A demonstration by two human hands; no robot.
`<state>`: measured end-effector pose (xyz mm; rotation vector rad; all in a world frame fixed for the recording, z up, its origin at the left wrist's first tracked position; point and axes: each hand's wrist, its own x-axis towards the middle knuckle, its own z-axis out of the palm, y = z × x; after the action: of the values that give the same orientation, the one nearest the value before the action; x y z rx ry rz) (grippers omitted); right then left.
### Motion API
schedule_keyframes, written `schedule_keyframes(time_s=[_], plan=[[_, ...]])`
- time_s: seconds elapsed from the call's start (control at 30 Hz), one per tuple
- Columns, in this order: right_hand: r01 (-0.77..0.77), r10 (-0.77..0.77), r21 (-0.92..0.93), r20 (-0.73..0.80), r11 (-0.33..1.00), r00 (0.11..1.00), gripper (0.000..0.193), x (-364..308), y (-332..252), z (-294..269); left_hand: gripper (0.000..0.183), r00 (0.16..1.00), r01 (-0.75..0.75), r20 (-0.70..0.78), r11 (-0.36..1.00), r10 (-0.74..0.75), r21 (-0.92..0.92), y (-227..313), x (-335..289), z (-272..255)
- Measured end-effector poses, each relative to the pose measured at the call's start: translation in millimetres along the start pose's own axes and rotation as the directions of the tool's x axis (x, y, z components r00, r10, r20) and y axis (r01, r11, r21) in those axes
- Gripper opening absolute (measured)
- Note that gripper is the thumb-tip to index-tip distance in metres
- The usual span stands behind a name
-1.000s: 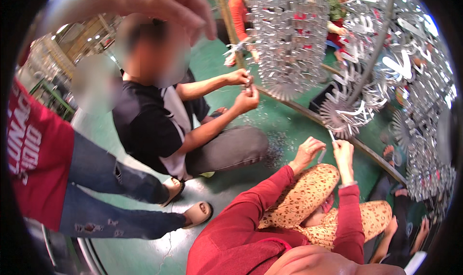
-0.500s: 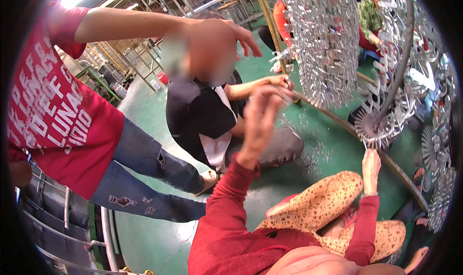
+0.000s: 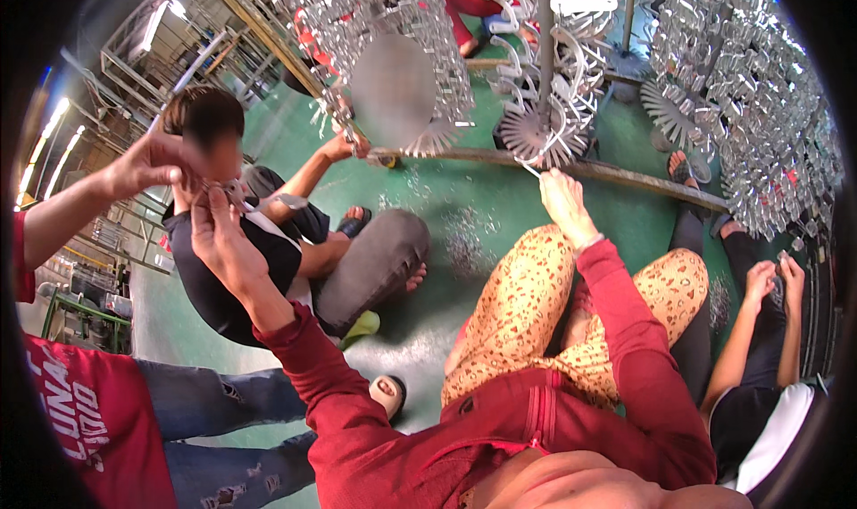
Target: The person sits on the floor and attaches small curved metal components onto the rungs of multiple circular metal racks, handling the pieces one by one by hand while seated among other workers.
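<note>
My left hand (image 3: 221, 241) is raised to the left, its red sleeve stretched out. Its fingertips pinch a small shiny metal piece (image 3: 236, 191) that a standing person's hand (image 3: 147, 162) also touches from the left. Ahead of me, my right hand (image 3: 566, 202) grips a thin silver metal part (image 3: 530, 167) just below a round spoked disc (image 3: 528, 131) at the foot of a hanging rack (image 3: 571, 54) full of shiny parts. I sit on the green floor with leopard-print trousers (image 3: 536, 304) over my bent knees.
A seated person in a black shirt (image 3: 223, 286) works on another hanging rack (image 3: 384, 36). A standing person in a red shirt and jeans (image 3: 80, 411) is at my left. Another seated person (image 3: 759, 330) works at the right rack (image 3: 759, 107). A long bar (image 3: 625, 171) crosses the floor.
My left hand has risen from the rack and swung left to meet the standing person's hand. My view has turned, and my right hand stays at the foot of the rack.
</note>
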<state>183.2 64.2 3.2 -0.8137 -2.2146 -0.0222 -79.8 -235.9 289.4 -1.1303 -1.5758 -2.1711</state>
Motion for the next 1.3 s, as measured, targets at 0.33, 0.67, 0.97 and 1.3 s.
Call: schedule_keyframes(time_s=[0.33,0.67,0.97,1.3], plan=[[-0.013,0.013,0.005,0.147,1.000,0.989,0.010,4,-9,-12,0.031,0.999,0.026,-0.037,0.997,-0.024,0.068,-3,2,-25],[0.033,-0.032,-0.001,0.216,0.999,0.976,0.014,6,-23,-10,0.026,0.592,-0.436,-0.231,0.548,0.772,0.714,2,-96,-35],[0.107,-0.093,-0.029,0.302,0.994,0.949,0.021,0,-12,-41,0.028,0.709,0.161,0.700,0.986,-0.084,-0.044,-215,-174,231],[0.325,-0.255,-0.158,0.346,0.933,0.903,0.024,-7,-43,-41,0.023,0.865,0.044,0.478,0.924,0.155,-0.380,-65,-4,271]])
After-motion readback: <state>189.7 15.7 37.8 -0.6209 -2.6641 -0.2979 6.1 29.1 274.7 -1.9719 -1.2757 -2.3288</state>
